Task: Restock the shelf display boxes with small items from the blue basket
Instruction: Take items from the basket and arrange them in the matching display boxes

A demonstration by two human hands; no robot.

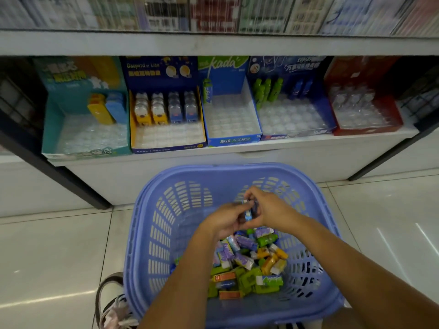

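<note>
I am holding a few small blue items (248, 211) in both grips, left hand (225, 218) and right hand (268, 207), over the blue basket (147, 233); many items are remaining inside, and the display boxes (232, 119) are mostly unfilled

Glossy pale floor tiles (54, 252) all around, a laced shoe (114, 305) at bottom left, and blurred packets (213, 13) hanging up top.
</note>
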